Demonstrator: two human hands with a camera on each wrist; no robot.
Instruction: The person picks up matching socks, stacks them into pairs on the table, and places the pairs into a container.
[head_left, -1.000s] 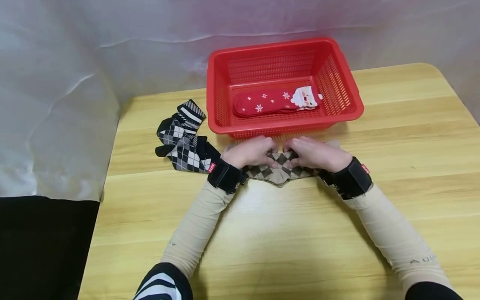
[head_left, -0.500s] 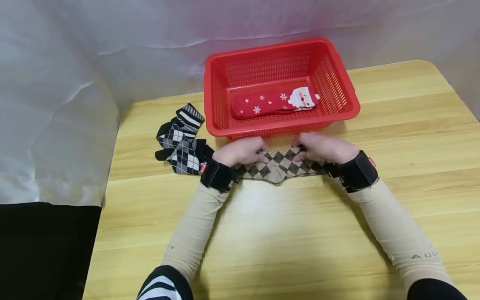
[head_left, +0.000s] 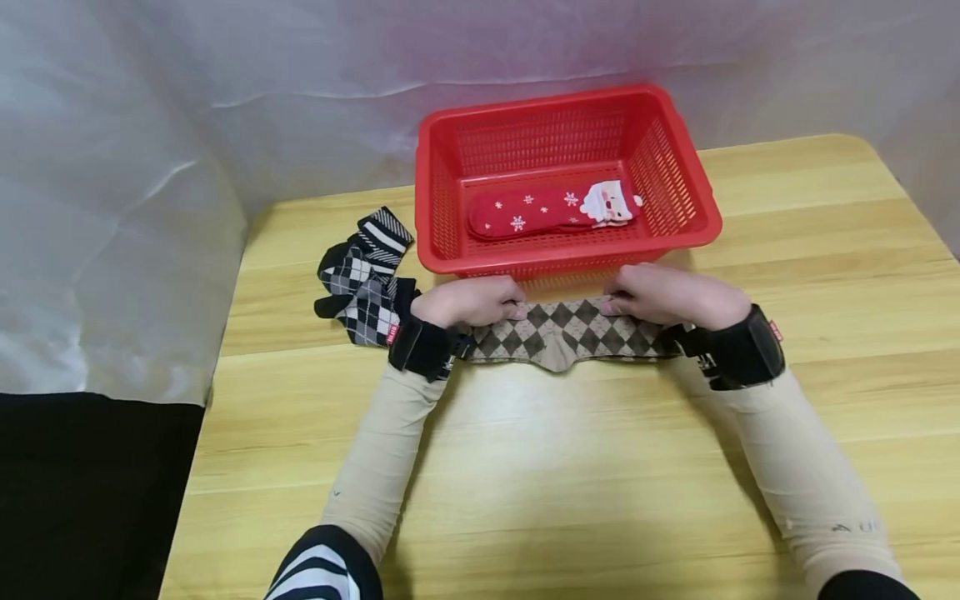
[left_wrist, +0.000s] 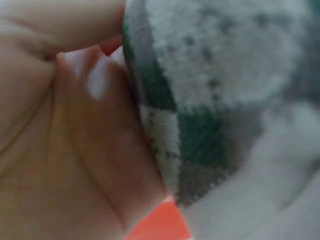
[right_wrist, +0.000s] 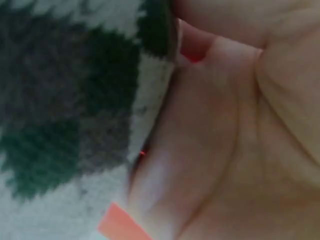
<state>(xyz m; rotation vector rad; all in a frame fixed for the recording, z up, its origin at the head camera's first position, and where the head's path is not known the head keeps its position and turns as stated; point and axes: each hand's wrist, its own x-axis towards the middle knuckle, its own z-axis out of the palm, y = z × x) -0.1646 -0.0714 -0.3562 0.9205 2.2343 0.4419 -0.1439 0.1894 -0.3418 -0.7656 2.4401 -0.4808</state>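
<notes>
Head view shows the left hand [head_left: 471,302] and right hand [head_left: 670,296] pinching the far edge of a brown argyle sock [head_left: 570,335], fingers curled onto the cloth, stretched flat on the wooden table [head_left: 600,467] at 6 o'clock of the red basket [head_left: 678,171]. Inside lies a red Santa sock [head_left: 551,210]. Black-and-white socks [head_left: 363,279] lie at 9 o'clock. Sleeve lettering is unreadable.

Non-task items on tabletop [head_left: 600,483]
Red basket [head_left: 678,162] contains red Santa sock [head_left: 540,210]; black-white argyle socks [head_left: 363,275] lie left of it.
</notes>
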